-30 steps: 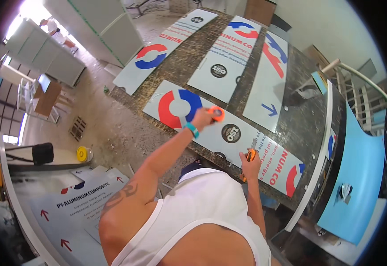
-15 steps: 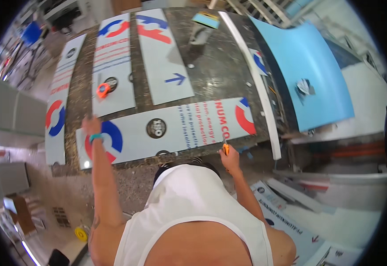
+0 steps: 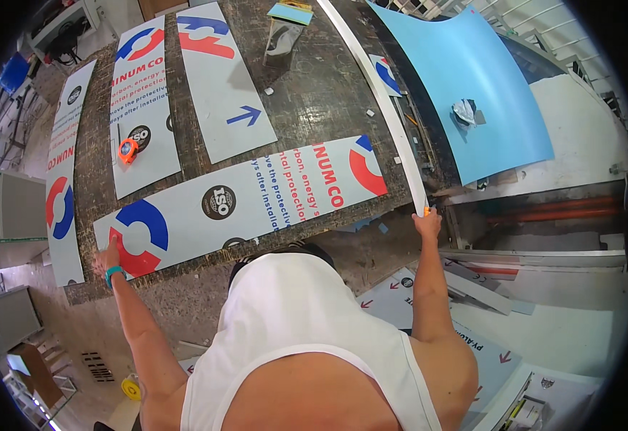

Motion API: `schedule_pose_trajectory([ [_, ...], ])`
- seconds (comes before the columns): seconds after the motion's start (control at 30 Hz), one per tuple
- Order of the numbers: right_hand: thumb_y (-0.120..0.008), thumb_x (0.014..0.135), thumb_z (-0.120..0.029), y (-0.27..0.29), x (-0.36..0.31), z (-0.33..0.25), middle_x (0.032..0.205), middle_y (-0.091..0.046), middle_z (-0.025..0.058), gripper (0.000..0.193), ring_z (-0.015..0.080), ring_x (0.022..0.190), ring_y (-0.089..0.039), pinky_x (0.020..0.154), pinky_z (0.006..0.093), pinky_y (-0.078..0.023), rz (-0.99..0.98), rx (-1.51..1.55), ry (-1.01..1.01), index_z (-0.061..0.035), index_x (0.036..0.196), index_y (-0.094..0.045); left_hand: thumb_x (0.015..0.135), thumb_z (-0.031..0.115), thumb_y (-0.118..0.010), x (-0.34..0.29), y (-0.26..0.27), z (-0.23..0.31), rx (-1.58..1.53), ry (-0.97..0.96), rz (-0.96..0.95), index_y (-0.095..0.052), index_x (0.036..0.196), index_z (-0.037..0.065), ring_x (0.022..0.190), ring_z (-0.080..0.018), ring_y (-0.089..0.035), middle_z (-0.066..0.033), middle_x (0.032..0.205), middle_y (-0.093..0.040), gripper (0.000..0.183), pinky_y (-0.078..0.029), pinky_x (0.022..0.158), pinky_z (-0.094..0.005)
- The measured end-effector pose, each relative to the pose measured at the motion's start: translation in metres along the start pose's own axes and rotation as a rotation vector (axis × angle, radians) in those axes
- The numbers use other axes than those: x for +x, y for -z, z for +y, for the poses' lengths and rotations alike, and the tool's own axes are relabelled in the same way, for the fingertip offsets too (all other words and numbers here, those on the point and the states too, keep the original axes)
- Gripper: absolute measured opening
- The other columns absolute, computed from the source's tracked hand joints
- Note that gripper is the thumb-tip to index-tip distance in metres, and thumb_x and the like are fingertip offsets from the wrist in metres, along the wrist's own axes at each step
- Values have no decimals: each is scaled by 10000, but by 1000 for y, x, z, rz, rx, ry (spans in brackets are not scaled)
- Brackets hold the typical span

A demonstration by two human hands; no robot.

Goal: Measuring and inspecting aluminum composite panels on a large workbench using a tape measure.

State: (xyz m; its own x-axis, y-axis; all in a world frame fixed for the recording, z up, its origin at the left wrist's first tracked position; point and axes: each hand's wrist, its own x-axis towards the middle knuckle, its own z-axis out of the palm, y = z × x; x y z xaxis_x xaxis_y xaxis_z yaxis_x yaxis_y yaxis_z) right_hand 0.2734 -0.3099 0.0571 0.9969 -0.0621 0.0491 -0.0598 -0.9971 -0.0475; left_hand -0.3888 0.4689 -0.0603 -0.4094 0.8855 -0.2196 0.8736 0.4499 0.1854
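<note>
A long white panel [image 3: 185, 212] with red and blue print lies across the near side of the dark worktable. My left hand [image 3: 107, 260], with a teal band at the wrist, rests at the panel's left end, fingers apart and one reaching onto its face. On the right, my right hand [image 3: 427, 223] is closed at the near end of a long white strip [image 3: 371, 82]. A bit of an orange-handled knife [image 3: 427, 211] shows at its fingers. The blade is hidden, and whether the fingers also grip the strip I cannot tell.
Three more printed panels, including one with a blue arrow [image 3: 220, 93], lie farther back. An orange tape measure [image 3: 128, 149] sits on the middle one. A curved light-blue sheet [image 3: 486, 79] is at the right, and a clear container [image 3: 284, 32] stands at the back of the worktable [image 3: 321, 93].
My right hand has moved right with the knife, from the panel's front edge to the strip's near end. My left hand has come nearer along the panel's left end. The whole view has shifted.
</note>
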Motion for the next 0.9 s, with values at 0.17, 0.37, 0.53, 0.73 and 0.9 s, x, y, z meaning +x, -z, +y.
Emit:
schedule_pose_trajectory([
  [0.17, -783, 856, -298, -12, 19, 14, 1242, -622, 276, 579, 487, 1111, -669, 961, 548, -561, -214, -37, -88, -76, 1333, -540, 711, 779, -799, 9, -15, -11, 6, 24, -53, -538, 1547, 117, 1471, -437, -422, -237, 1603, -438, 1097, -389, 1179, -626],
  [0.37, -774, 849, -253, -33, 28, 27, 1279, -640, 281, 579, 480, 1140, -673, 977, 540, -559, -180, -56, -138, -71, 1343, -536, 732, 758, -796, 0, -36, 5, 42, -87, 0, -536, 1553, 101, 1465, -442, -432, -252, 1582, -462, 1083, -395, 1187, -598],
  [0.53, -824, 812, -243, -22, 44, 35, 1222, -690, 240, 537, 457, 1128, -686, 947, 535, -568, -250, -70, -99, -46, 1265, -613, 749, 756, -781, 4, -46, 1, 42, -145, -6, -515, 1573, 94, 1454, -450, -446, -252, 1591, -452, 1089, -396, 1183, -596],
  [0.73, -857, 790, -270, 11, 19, 4, 1205, -695, 238, 545, 445, 1114, -688, 925, 506, -576, -352, -14, 73, 1, 1213, -647, 736, 783, -767, 21, -24, -11, 143, -160, -26, -527, 1560, 76, 1428, -438, -493, -239, 1565, -506, 1112, -420, 1172, -554],
  [0.9, -826, 811, -235, 15, -84, -26, 1187, -633, 259, 505, 481, 1013, -672, 895, 540, -572, -191, 58, 179, 22, 1182, -600, 766, 793, -737, -91, -24, 69, 98, -159, 118, -589, 1495, 62, 1348, -411, -583, -199, 1470, -619, 1043, -490, 1109, -502],
])
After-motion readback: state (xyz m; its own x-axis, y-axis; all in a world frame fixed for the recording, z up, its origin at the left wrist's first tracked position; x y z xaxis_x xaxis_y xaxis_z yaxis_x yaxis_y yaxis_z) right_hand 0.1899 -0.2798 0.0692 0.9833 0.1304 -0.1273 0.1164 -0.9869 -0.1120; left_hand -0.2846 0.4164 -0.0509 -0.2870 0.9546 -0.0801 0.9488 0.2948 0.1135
